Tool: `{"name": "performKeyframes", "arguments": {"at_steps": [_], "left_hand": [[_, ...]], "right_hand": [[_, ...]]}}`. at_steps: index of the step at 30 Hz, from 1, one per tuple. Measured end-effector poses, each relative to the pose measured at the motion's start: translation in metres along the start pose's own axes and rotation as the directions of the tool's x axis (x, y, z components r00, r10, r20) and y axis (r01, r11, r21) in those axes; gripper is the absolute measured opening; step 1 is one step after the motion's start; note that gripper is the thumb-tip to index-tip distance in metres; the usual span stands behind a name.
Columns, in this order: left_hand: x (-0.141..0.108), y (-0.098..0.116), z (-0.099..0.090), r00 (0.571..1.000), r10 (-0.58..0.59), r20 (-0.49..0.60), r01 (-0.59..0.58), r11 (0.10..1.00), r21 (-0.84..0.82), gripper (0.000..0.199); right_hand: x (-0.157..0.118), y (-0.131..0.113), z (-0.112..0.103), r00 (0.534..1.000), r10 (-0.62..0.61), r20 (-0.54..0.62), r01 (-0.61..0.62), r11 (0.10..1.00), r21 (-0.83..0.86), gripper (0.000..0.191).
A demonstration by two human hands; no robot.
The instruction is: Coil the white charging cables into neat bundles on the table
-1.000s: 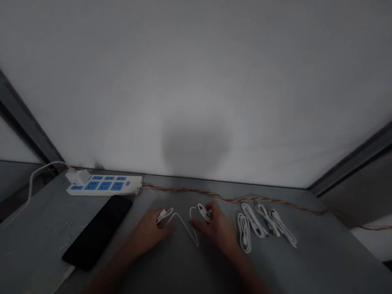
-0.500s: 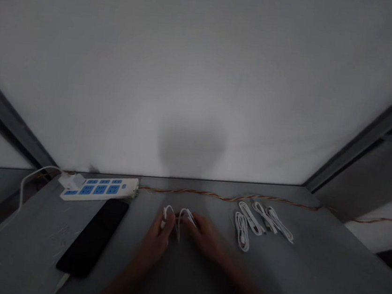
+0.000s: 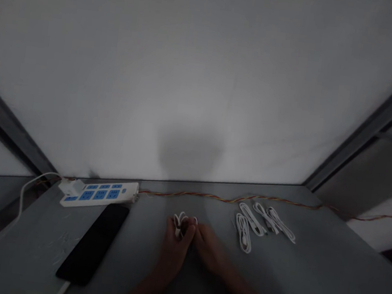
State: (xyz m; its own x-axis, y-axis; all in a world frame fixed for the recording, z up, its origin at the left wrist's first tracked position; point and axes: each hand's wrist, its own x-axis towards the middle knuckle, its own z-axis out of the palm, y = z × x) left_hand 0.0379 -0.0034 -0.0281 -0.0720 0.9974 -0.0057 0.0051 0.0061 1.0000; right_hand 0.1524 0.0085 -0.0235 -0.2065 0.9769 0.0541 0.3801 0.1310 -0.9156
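The fingers of the left hand (image 3: pixel 174 250) and right hand (image 3: pixel 210 248) have been brought together, gripping a white cable (image 3: pixel 181 217) over the desk (image 3: pixel 155 208); its slack has been gathered, leaving a seemingly tidier bundle. Four coiled cables (image 3: pixel 268 217) are laid to the right.

Left hand (image 3: pixel 174 248) and right hand (image 3: pixel 208 247) close together, fingers (image 3: pixel 170 226) bent, forearms (image 3: pixel 246 289) aslant toward each other.

kinda scuffed gray table (image 3: pixel 341 272), power strip (image 3: pixel 100 194), phone (image 3: pixel 93 244) just in front of it, twisted wire (image 3: pixel 190 193) plus coiled cables (image 3: pixel 253 220) right of the strip
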Motion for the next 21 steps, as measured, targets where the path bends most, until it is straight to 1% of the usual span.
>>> {"name": "performKeyframes", "arguments": {"at_steps": [3, 5, 7, 9, 11, 12, 13, 14, 17, 19, 21], "left_hand": [[0.001, -0.001, -0.001, 0.995, -0.014, 0.094, 0.016, 1.0, -0.022, 0.053], [0.002, 0.001, -0.004, 0.978, -0.028, 0.209, 0.032, 0.999, -0.02, 0.059], [0.003, 0.005, -0.007, 0.946, -0.025, 0.323, 0.039, 0.999, -0.037, 0.063], [0.005, 0.009, -0.012, 0.903, -0.012, 0.43, 0.05, 0.996, -0.078, 0.072], [0.007, 0.011, -0.016, 0.865, 0.0, 0.502, 0.052, 0.995, -0.088, 0.079], [0.009, 0.011, -0.017, 0.856, 0.0, 0.518, 0.04, 0.997, -0.067, 0.082], [0.01, 0.01, -0.018, 0.86, -0.001, 0.511, 0.02, 0.999, -0.031, 0.083], [0.011, 0.008, -0.018, 0.875, -0.001, 0.484, -0.005, 1.0, 0.011, 0.083], [0.011, 0.001, -0.014, 0.932, 0.009, 0.363, -0.058, 0.99, 0.125, 0.073], [0.01, 0.0, -0.011, 0.954, 0.03, 0.297, -0.085, 0.981, 0.176, 0.064], [0.008, 0.001, -0.01, 0.962, 0.055, 0.268, -0.119, 0.967, 0.226, 0.054]], "right_hand": [[0.008, 0.004, -0.002, 1.0, -0.006, 0.005, 0.005, 0.992, 0.129, 0.073], [0.011, 0.005, -0.005, 1.0, -0.011, -0.013, 0.013, 0.983, 0.182, 0.065], [0.012, 0.003, -0.009, 1.0, -0.001, -0.025, 0.007, 0.971, 0.239, 0.053], [0.01, 0.0, -0.013, 1.0, 0.02, -0.014, -0.015, 0.961, 0.275, 0.043], [0.008, -0.004, -0.016, 1.0, 0.023, 0.007, -0.024, 0.958, 0.287, 0.035], [0.007, -0.005, -0.017, 1.0, 0.012, 0.018, -0.017, 0.958, 0.286, 0.03], [0.006, -0.006, -0.018, 1.0, -0.007, 0.027, -0.001, 0.959, 0.282, 0.026], [0.006, -0.006, -0.018, 0.999, -0.032, 0.034, 0.021, 0.961, 0.276, 0.023], [0.007, -0.004, -0.018, 0.996, -0.081, 0.037, 0.072, 0.976, 0.207, 0.018], [0.007, -0.002, -0.017, 0.995, -0.097, 0.029, 0.091, 0.985, 0.148, 0.021], [0.006, -0.001, -0.018, 0.994, -0.113, 0.003, 0.112, 0.986, 0.122, 0.032]]}}
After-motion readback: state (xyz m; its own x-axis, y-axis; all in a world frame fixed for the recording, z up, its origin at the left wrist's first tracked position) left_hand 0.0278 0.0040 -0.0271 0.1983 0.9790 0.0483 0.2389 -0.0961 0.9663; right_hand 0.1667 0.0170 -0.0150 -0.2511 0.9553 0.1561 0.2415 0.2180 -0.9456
